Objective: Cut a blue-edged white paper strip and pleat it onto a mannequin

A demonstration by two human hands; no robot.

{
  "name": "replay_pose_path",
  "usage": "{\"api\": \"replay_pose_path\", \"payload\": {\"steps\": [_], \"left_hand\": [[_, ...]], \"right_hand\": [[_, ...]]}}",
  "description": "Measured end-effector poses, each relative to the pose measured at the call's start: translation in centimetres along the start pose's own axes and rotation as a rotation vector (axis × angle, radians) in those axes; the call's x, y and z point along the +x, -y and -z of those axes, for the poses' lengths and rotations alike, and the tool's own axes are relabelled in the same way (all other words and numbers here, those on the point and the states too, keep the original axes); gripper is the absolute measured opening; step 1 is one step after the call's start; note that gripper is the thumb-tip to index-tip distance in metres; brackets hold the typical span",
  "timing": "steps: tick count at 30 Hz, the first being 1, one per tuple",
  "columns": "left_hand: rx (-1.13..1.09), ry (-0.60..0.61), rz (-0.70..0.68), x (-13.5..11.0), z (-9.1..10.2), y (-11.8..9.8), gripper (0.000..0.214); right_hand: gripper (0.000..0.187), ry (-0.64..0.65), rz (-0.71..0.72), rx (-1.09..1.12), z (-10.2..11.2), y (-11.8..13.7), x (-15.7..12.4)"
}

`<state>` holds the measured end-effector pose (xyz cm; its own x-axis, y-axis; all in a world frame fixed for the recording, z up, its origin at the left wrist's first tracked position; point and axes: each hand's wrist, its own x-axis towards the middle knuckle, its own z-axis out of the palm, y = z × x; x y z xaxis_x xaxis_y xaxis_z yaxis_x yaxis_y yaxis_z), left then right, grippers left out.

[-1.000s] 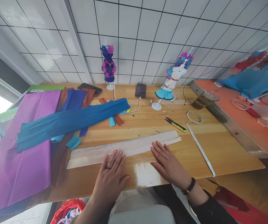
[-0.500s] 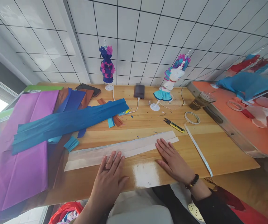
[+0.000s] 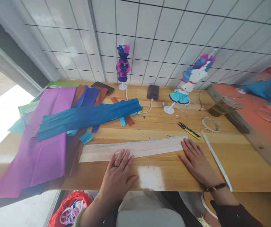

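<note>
A long white crepe-paper-like strip lies flat across the front of the wooden table. My left hand rests on its lower edge left of the middle, fingers stretched out and palm down. At the strip's right end lies my right hand, also flat, with the fingertips touching that end. Neither hand grips anything. Right of my right hand is a narrow white tape strip running from a tape roll. Yellow-handled thread snips lie beyond my right fingertips.
A blue paper strip lies over purple sheets on the left. Two small dressed forms, a purple one and a turquoise one, stand by the wall. A phone, a black box and a cup are nearby.
My right hand has slid rightward along the white strip to its end. My left hand stays near the same part of the strip. The camera view has turned, shifting the table contents rightward.
</note>
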<state>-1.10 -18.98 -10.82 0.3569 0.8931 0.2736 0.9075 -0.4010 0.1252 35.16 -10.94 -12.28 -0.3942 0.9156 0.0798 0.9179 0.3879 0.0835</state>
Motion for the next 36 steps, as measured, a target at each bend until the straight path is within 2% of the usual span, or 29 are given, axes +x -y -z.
{"api": "replay_pose_path", "payload": {"steps": [9, 20, 30, 36], "left_hand": [[0.028, 0.05, 0.104, -1.5, 1.0, 1.0, 0.062], [0.101, 0.083, 0.28, -2.7, 1.8, 2.2, 0.061], [0.158, 0.125, 0.297, -4.1, 3.0, 5.0, 0.062], [0.21, 0.12, 0.281, -4.7, 2.7, 5.8, 0.062]], "right_hand": [[0.065, -0.053, 0.068, 0.012, -1.5, -1.1, -0.4], [0.07, -0.087, 0.117, -0.057, -1.8, -1.4, -0.4], [0.069, -0.08, 0.098, -0.033, -2.4, -1.7, -0.7], [0.069, -0.043, 0.052, -0.02, -1.7, -1.0, -0.5]]}}
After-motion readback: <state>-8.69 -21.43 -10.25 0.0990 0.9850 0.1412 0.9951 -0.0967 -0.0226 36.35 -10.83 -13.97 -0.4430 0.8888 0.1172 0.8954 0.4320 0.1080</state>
